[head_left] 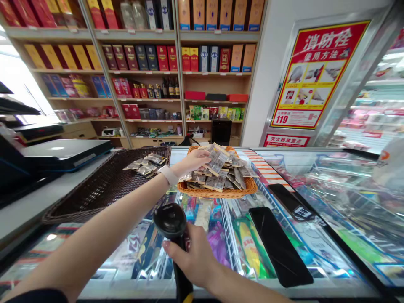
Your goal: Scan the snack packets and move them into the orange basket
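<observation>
My left hand (pixel 194 160) reaches into an orange wicker basket (pixel 221 192) piled with small silvery snack packets, and its fingers are closed on one packet (pixel 216 159) held above the pile. A pale watch band sits on that wrist. My right hand (pixel 192 256) grips a black barcode scanner (pixel 172 223) by its handle, low over the glass freezer lid, with the scanner head tilted up and left. A dark brown wicker tray (pixel 104 185) to the left holds a few of the same packets (pixel 145 165) at its far end.
A glass-topped freezer (pixel 284 235) full of ice creams lies under the baskets. A checkout terminal (pixel 59 153) stands on the left counter. Shelves of boxed liquor (pixel 151 59) fill the back wall. A red fire-hydrant poster (pixel 315 71) hangs at the right, beside a glass-door chiller (pixel 372 101).
</observation>
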A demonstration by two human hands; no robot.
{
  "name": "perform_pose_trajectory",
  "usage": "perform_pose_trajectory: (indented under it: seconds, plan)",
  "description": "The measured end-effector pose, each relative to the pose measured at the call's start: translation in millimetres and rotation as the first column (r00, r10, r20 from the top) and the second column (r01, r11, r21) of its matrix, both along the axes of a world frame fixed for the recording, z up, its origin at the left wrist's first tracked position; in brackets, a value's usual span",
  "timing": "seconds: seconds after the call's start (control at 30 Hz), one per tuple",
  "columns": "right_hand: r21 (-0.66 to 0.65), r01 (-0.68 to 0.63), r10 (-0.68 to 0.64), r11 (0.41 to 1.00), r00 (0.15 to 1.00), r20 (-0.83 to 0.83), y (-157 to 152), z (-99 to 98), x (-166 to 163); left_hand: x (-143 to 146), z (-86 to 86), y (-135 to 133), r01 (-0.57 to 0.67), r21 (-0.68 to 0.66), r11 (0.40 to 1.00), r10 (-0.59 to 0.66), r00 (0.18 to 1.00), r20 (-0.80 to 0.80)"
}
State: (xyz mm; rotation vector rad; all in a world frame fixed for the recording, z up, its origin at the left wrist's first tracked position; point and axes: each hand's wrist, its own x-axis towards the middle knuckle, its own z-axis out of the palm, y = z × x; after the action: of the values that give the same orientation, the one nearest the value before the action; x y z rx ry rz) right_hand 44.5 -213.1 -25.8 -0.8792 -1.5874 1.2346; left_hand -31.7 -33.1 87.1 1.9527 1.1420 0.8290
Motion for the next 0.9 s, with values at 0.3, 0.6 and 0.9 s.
perform_pose_trajectory:
  seconds: [0.3,0.6,0.9]
  plan:
    - [-0.012,0.007,-0.007,1.000,1.000,0.008,3.5,-5.2,-0.5,17.9,-10.9,-10.6,-0.066,0.608,0.792,0.460,0.720,-0.520]
    - [0.016,0.005,-0.005,1.000,1.000,-0.003,-0.1,-0.2,2.6,-84.0,29.9,-14.7,-0.342,0.709,0.617,0.752,0.521,-0.404]
    - [0.046,-0.029,0.029,0.999,1.000,0.001,-1.0,0.7,2.2,-198.6,-30.6,8.5,-0.713,-0.211,0.669,0.680,0.702,-0.214]
